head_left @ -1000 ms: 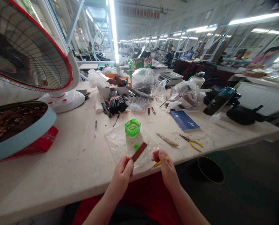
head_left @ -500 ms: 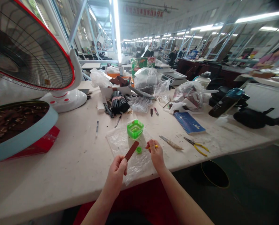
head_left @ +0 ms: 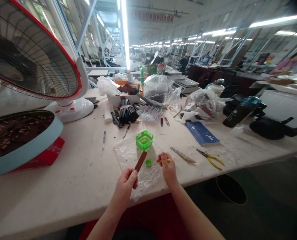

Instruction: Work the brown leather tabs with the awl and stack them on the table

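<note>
Pinched by its lower end, a flat brown strip rises at a slant from my left hand. My right hand is closed on a small yellow-handled tool; its thin tip points left and is too small to make out. Between the hands, a little green cap sits on a clear plastic sheet. Just beyond stands a green open dish, apart from both hands. The strip's near end is hidden in my left fingers.
At left are a fan and a round tub of brown pieces. A knife, yellow-handled pliers and a blue book lie to the right. Bundled black strips and plastic bags crowd the back.
The brown strip has turned slightly more upright in my left hand. My right hand has shifted a little to the right, the yellow-handled tool still in it. The view has moved slightly.
</note>
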`<state>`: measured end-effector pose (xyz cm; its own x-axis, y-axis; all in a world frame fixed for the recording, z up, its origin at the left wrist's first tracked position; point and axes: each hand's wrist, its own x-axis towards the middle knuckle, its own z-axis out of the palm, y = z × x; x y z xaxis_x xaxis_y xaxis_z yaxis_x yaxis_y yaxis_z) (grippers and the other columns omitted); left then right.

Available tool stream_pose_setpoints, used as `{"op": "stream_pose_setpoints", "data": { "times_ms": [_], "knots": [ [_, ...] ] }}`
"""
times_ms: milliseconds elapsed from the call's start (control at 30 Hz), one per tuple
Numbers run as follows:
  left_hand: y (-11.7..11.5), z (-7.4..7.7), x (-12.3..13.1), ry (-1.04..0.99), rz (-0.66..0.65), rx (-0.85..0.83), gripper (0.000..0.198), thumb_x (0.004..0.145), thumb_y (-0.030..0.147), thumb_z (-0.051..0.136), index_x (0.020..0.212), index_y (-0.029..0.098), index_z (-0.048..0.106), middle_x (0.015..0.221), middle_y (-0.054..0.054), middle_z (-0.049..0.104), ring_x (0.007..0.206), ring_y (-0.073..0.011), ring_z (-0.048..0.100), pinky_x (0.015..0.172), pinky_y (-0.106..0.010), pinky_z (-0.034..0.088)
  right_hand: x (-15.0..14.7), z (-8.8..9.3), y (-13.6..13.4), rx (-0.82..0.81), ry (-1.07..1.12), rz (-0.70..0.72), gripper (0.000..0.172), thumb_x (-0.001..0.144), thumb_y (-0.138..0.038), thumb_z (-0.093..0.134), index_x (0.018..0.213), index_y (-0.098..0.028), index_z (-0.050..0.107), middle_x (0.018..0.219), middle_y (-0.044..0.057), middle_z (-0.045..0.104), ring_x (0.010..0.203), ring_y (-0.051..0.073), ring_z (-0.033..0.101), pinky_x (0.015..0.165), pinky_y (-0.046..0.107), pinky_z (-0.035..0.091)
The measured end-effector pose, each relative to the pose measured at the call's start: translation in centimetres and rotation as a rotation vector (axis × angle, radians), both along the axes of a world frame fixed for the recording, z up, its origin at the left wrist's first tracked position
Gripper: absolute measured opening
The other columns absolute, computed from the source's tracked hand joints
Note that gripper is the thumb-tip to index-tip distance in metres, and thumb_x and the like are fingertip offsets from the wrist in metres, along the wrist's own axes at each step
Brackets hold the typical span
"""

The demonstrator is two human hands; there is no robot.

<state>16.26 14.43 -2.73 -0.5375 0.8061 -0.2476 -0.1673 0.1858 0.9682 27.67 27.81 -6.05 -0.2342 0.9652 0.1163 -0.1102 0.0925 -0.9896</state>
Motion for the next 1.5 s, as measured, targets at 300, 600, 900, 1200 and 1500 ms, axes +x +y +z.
{"op": "stream_pose_setpoints", "data": {
  "times_ms": [300, 600, 900, 1200, 1500],
  "knots": [
    [0.0, 1.7, 1.5, -0.04, -0.133, 0.006, 0.03, 0.073, 0.045, 0.054, 0.074, 0.017, 0.046, 0.055, 0.006, 0.045, 0.05, -0.0082, 0.04, 0.052, -0.022, 0.034, 2.7, 5.8, -3.5, -0.247, 0.413, 0.007, 0.035, 0.082, -0.051, 0.05, 0.07, -0.017, 0.053, 0.058, -0.002, 0.051, 0.049, 0.008, 0.041, 0.047, 0.021, 0.032],
    [-0.8, 3.2, 2.2, -0.01, -0.133, 0.041, 0.027, 0.075, 0.044, 0.053, 0.074, 0.017, 0.047, 0.056, 0.006, 0.045, 0.052, -0.0091, 0.041, 0.054, -0.022, 0.034, 2.2, 6.5, -5.0, -0.281, 0.428, 0.073, 0.037, 0.081, -0.051, 0.052, 0.068, -0.017, 0.054, 0.057, -0.002, 0.052, 0.049, 0.008, 0.041, 0.049, 0.022, 0.032],
    [-1.0, 3.2, 2.8, 0.114, -0.049, 0.043, 0.018, 0.076, 0.035, 0.047, 0.068, 0.019, 0.045, 0.053, 0.007, 0.039, 0.052, -0.0105, 0.037, 0.055, -0.023, 0.033, 3.2, 6.5, -4.2, -0.389, 0.505, -0.034, 0.033, 0.077, -0.051, 0.055, 0.07, -0.018, 0.051, 0.058, -0.004, 0.047, 0.046, 0.007, 0.039, 0.046, 0.021, 0.031],
    [-0.4, 3.7, 2.7, 0.162, -0.063, 0.038, 0.016, 0.073, 0.034, 0.045, 0.065, 0.02, 0.043, 0.053, 0.007, 0.032, 0.051, -0.0097, 0.03, 0.051, -0.022, 0.027, 4.1, 6.2, -5.4, -0.081, 0.071, 0.159, 0.034, 0.085, -0.05, 0.044, 0.082, -0.018, 0.055, 0.063, -0.001, 0.053, 0.062, 0.012, 0.048, 0.062, 0.025, 0.037],
    [0.6, 4.4, 3.4, 0.134, -0.219, 0.013, 0.022, 0.069, 0.039, 0.054, 0.065, 0.018, 0.049, 0.052, 0.005, 0.041, 0.05, -0.0103, 0.038, 0.05, -0.023, 0.032, 3.6, 6.4, -5.6, -0.107, -0.016, 0.355, 0.033, 0.083, -0.048, 0.045, 0.071, -0.018, 0.046, 0.053, -0.006, 0.039, 0.051, 0.01, 0.038, 0.053, 0.023, 0.035]
  ]
}}
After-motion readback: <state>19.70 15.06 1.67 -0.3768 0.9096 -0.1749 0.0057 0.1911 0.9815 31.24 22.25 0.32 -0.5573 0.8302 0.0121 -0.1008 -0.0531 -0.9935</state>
